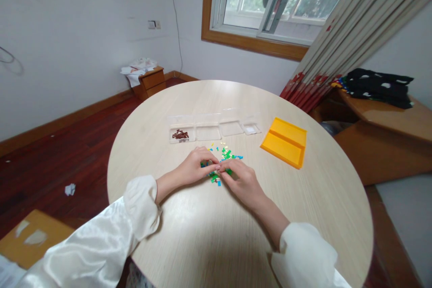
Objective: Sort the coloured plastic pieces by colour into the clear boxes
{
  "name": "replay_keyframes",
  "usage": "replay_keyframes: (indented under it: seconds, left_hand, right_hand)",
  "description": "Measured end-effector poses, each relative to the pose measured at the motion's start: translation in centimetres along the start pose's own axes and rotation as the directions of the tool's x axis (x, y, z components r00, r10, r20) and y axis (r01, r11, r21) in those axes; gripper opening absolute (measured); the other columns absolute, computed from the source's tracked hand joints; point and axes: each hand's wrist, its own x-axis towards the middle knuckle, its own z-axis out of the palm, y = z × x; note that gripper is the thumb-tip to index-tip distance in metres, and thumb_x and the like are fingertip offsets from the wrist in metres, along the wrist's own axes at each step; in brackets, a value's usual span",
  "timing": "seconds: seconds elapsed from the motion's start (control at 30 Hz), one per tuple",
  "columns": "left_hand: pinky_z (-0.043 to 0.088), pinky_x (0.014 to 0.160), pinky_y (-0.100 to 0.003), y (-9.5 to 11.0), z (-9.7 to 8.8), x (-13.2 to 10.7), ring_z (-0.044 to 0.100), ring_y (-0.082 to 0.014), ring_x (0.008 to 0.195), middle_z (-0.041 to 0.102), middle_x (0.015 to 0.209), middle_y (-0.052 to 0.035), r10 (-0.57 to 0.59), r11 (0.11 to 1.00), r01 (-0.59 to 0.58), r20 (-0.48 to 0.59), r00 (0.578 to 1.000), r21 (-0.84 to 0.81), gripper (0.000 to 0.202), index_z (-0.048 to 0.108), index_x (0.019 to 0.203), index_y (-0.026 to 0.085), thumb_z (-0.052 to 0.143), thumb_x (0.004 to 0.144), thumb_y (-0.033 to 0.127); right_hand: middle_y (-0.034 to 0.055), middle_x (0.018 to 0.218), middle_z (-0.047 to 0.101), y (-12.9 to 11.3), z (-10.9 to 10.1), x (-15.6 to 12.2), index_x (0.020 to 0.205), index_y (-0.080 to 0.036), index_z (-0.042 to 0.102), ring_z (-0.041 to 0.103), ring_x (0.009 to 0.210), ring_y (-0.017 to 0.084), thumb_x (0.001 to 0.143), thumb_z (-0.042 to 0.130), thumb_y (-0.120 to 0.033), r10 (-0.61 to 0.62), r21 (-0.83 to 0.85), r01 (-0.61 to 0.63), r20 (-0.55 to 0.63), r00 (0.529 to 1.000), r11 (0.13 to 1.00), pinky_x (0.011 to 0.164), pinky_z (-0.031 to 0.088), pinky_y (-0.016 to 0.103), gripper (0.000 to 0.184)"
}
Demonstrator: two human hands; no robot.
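Note:
A loose pile of small green, blue and cream plastic pieces [227, 155] lies on the round table, partly hidden by my hands. From the left, my left hand [196, 164] reaches over the pile with thumb and index fingertips brought together. My right hand [243, 181] comes from the right, its thumb and index finger in a pinch. The fingertips of both hands meet just above the pile. Whatever sits between them is too small to make out. Behind my left hand stands a clear plastic box [172, 138] containing small brown pieces [180, 134].
More clear boxes [208, 133] with raised lids line up right of the brown pieces. A yellow two-part tray [284, 143] lies at the right on the pale round table [189, 234]. Beyond the table are a small wooden cabinet [153, 82], a window and a curtain [340, 40].

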Motion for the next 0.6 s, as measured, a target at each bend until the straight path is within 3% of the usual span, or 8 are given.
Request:
replay_keyframes:
  seconds: [0.23,0.33,0.47,0.6]
  left_hand:
    - [0.045,0.073,-0.030,0.5,-0.2,0.1,0.060,-0.0142,0.070,0.070,0.073,-0.0041,-0.048,0.991,0.060,0.105,0.993,-0.117,0.022,0.071,0.075,0.019,0.059,0.083,0.036]
    - [0.045,0.070,-0.028,0.4,-0.3,0.1,0.059,-0.0141,0.070,0.069,0.073,-0.0040,-0.079,0.990,0.090,0.099,0.992,-0.109,0.021,0.070,0.074,0.018,0.058,0.083,0.033]
    - [0.044,0.071,-0.028,-0.6,-1.1,0.2,0.058,-0.0144,0.071,0.068,0.073,-0.0032,-0.162,0.987,0.161,-0.025,0.987,-0.014,0.015,0.068,0.074,0.017,0.058,0.079,0.027]
    - [0.042,0.066,-0.027,-2.4,-3.0,0.6,0.053,-0.0149,0.067,0.062,0.069,-0.0027,-0.297,0.927,0.344,-0.268,0.916,0.147,0.017,0.060,0.069,0.015,0.049,0.079,0.023]
  right_hand:
    - [0.0042,0.084,0.068,-0.2,0.0,-0.1,0.079,-0.022,0.057,0.063,0.082,0.018,0.083,0.052,-0.015,0.060,0.005,-0.060,0.004,0.998,0.998,0.077,0.049,0.032,0.010]
    - [0.0040,0.084,0.067,-0.3,0.0,-0.1,0.080,-0.022,0.057,0.062,0.083,0.017,0.084,0.051,-0.015,0.048,0.008,-0.048,-0.009,0.999,0.999,0.077,0.048,0.032,0.010]
    - [0.0044,0.080,0.063,-0.4,-0.3,0.2,0.080,-0.021,0.055,0.059,0.081,0.017,0.083,0.050,-0.012,0.032,-0.024,-0.031,0.024,0.999,0.999,0.076,0.046,0.031,0.011]
    - [0.0044,0.080,0.060,-0.5,-0.5,0.3,0.079,-0.020,0.056,0.055,0.082,0.018,0.080,0.047,-0.007,0.021,-0.064,-0.009,0.184,0.983,0.998,0.076,0.043,0.032,0.015]
